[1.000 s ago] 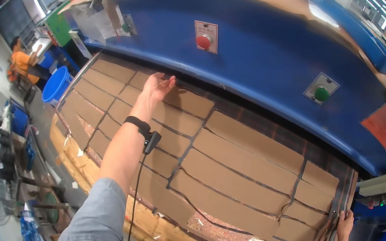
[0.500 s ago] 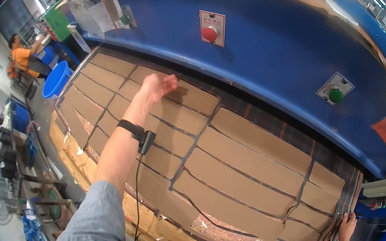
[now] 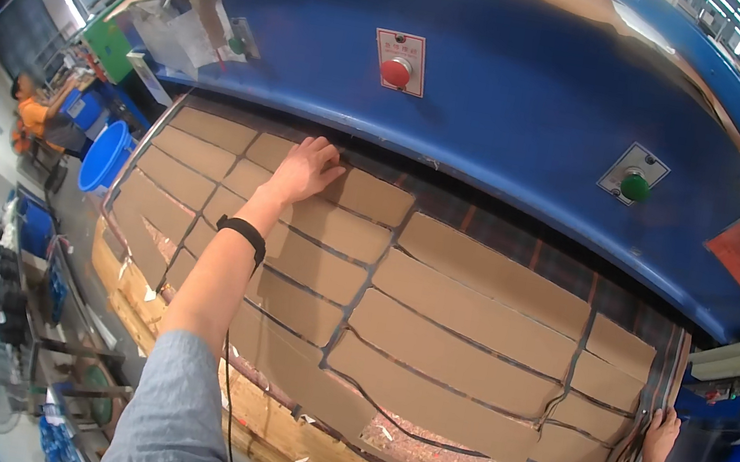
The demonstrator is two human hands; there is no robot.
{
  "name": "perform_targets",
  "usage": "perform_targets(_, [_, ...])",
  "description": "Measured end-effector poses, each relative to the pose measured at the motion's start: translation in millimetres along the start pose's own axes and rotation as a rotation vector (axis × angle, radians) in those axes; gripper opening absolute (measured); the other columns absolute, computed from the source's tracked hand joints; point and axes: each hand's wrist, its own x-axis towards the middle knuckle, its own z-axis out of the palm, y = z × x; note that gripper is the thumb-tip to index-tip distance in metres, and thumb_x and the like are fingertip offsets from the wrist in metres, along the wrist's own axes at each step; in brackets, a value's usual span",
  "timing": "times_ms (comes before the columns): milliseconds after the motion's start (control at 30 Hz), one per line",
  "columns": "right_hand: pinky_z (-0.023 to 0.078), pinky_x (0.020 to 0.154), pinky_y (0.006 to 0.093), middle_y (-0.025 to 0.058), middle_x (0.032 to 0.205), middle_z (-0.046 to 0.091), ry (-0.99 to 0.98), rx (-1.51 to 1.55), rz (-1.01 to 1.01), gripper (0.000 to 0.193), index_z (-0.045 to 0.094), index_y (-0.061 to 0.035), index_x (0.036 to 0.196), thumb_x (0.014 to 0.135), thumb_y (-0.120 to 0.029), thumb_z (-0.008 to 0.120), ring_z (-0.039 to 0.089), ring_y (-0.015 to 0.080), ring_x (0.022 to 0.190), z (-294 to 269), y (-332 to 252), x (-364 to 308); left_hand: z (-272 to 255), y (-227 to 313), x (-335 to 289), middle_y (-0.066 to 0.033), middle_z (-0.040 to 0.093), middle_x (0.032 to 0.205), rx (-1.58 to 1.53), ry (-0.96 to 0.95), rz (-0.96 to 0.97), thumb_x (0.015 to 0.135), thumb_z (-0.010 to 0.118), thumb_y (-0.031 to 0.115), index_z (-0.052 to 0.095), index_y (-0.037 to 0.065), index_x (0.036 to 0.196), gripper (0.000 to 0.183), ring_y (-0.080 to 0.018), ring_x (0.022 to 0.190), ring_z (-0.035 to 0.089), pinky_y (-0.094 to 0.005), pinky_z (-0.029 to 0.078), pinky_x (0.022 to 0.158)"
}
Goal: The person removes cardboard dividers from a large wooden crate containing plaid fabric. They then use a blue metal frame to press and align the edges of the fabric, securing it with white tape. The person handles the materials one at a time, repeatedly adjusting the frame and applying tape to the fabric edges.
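A plaid fabric (image 3: 535,257) lies across the board, with brown cardboard panels (image 3: 468,343) set in rows over it; narrow dark gaps show between them. My left hand (image 3: 307,170) is palm down at the far edge of the panels, left of the middle, its fingers apart, slightly bent and holding nothing I can see. At the board's right end, my right hand (image 3: 663,437) has its fingers closed over the fabric's edge, where layers hang down. What lies under its fingers is partly hidden. Black bands circle both wrists.
Beyond the panels rises a blue machine front with a red button (image 3: 396,72) and a green button (image 3: 635,186). A worn wooden edge (image 3: 261,427) runs along the near side. To the left are a blue tub (image 3: 107,156) and a seated person in orange.
My left hand has turned from a raised, sideways pose to palm down, lowering onto the far panels. My right hand stays at the right edge.
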Motion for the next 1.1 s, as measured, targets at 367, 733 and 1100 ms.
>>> perform_targets(367, [0.046, 0.098, 0.0510, 0.0274, 0.121, 0.060, 0.059, 0.048, -0.034, 0.040, 0.057, 0.0022, 0.132, 0.104, -0.026, 0.057, 0.056, 0.0470, 0.114, 0.6, 0.9, -3.1, -0.3, 4.4, 12.3, -0.0111, 0.066, 0.092, -0.016, -0.155, -0.126, 0.090, 0.073, 0.024, 0.060, 0.006, 0.093, 0.022, -0.0358, 0.096, 0.062, -0.0458, 0.050, 0.086])
perform_targets(733, [0.051, 0.098, 0.0430, 0.0214, 0.121, 0.071, -0.064, 0.379, 0.112, 0.046, 0.063, -0.0007, 0.131, 0.099, -0.034, 0.065, 0.067, 0.0362, 0.114, -26.2, -17.6, 6.1, -1.4, -35.5, 4.3, -0.0243, 0.067, 0.114, -1.731, -0.175, -0.935, 0.111, 0.045, 0.024, 0.053, -0.008, 0.134, 0.040, -0.0280, 0.102, 0.068, -0.0393, 0.057, 0.095])
perform_targets(1100, [0.052, 0.089, 0.0394, 0.0147, 0.106, 0.075, -0.258, 0.631, 0.396, 0.060, 0.073, 0.0063, 0.116, 0.092, -0.049, 0.071, 0.071, 0.0253, 0.096, -60.9, -40.5, 29.5, 68.8, -112.8, 28.1, -0.0105, 0.067, 0.090, -1.613, 0.044, -1.034, 0.106, 0.055, 0.019, 0.057, 0.002, 0.108, 0.017, -0.0243, 0.085, 0.069, -0.0340, 0.062, 0.080])
